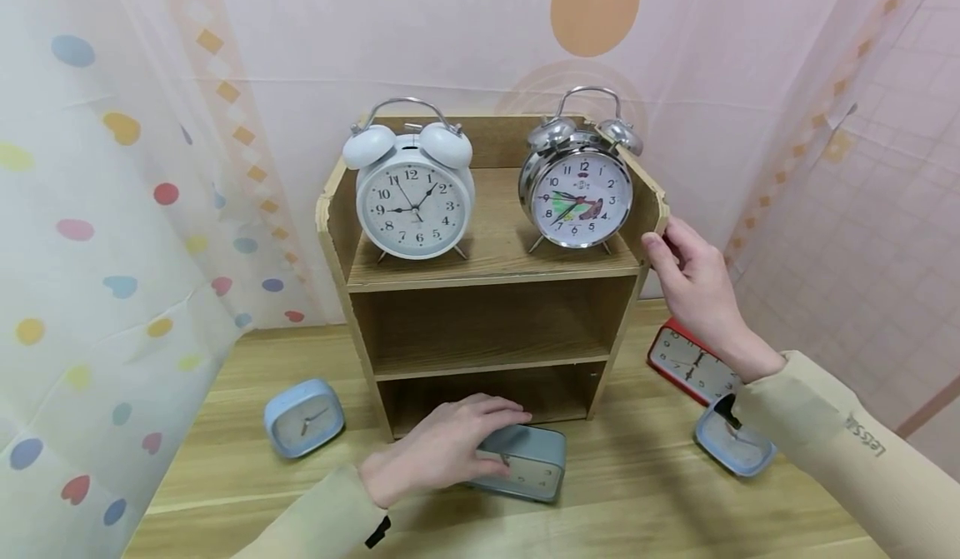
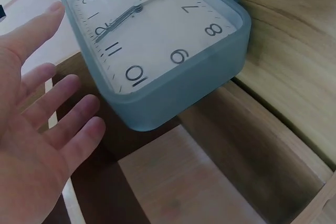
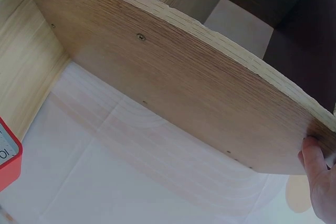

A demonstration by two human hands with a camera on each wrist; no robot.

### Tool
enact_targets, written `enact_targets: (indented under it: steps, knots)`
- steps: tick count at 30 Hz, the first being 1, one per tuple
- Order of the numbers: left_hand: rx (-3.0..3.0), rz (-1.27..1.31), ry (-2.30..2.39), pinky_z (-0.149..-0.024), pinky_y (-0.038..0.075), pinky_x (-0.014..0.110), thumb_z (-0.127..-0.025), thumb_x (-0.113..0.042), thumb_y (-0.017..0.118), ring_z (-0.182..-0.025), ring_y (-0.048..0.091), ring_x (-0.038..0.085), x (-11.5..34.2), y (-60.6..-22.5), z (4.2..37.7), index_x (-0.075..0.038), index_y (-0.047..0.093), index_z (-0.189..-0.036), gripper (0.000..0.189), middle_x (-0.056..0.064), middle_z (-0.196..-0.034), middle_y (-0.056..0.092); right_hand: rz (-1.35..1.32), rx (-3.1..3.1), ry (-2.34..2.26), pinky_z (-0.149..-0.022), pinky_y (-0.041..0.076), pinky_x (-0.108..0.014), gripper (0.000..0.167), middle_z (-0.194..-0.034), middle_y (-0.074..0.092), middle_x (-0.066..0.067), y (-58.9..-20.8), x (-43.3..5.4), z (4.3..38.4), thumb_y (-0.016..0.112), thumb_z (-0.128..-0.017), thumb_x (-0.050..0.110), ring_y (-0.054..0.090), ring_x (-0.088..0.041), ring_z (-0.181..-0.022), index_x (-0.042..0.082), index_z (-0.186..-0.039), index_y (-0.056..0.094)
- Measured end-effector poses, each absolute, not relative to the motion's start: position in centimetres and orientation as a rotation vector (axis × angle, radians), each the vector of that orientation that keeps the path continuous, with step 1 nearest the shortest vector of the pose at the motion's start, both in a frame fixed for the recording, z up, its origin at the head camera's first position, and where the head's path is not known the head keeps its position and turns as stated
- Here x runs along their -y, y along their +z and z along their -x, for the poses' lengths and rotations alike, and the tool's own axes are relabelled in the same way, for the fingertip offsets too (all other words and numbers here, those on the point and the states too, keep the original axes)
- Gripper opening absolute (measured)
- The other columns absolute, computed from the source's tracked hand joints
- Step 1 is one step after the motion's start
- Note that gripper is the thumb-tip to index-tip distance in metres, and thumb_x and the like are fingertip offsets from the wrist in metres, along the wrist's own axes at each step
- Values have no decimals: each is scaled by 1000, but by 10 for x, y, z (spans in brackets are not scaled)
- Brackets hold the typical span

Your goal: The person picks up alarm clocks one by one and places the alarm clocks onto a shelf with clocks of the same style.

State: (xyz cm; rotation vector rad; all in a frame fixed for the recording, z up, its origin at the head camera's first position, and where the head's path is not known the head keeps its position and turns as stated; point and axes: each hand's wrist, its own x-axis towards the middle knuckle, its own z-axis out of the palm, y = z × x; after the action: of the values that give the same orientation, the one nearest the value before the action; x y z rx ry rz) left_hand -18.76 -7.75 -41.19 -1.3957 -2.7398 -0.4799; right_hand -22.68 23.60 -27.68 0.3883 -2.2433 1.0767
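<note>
- Apparently, two twin-bell alarm clocks (image 1: 416, 209) are placed atop the wooden shelf (image 1: 487, 277); four clocks (image 1: 303, 420) around it remain.
- Left hand (image 1: 450, 442): unclenched, beside teal clock (image 1: 534, 463) before shelf.
- Right hand (image 1: 699, 288): grasping shelf's right side.

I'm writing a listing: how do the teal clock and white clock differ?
The teal clock is boxy; the white clock is round, with two bells. The teal clock stands on the table by the left hand; the white clock, on the shelf unit's top level. Both have pale dials with dark numerals.
</note>
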Motion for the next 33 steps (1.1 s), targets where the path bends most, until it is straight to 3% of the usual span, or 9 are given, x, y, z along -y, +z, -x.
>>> enact_targets:
  steps: [14, 20, 33]
  knots:
    - [2798, 1339, -403, -98, 60, 35, -88, -36, 85, -129, 66, 20, 68, -425, 191, -21, 63, -145, 63, -2, -144, 67, -390, 2229, 1062, -69, 37, -15, 25, -91, 52, 10, -279, -238, 229, 56, -110, 21, 48, -2, -80, 1, -112, 70]
    - [2795, 1334, -387, -93, 61, 33, -86, -37, 87, -122, 68, 20, 65, -426, 194, -19, 64, -143, 64, 0, -139, 70, -399, 2218, 1080, -71, 39, -14, 25, -94, 54, 14, -279, -237, 229, 56, -110, 20, 49, -1, -83, 2, -116, 71]
    - [2812, 1323, -379, -87, 60, 28, -85, -36, 88, -111, 70, 17, 61, -430, 196, -19, 66, -141, 63, -1, -131, 72, -409, 2194, 1073, -70, 37, -13, 23, -93, 53, 11, -281, -237, 231, 56, -109, 17, 48, -1, -82, 0, -114, 71]
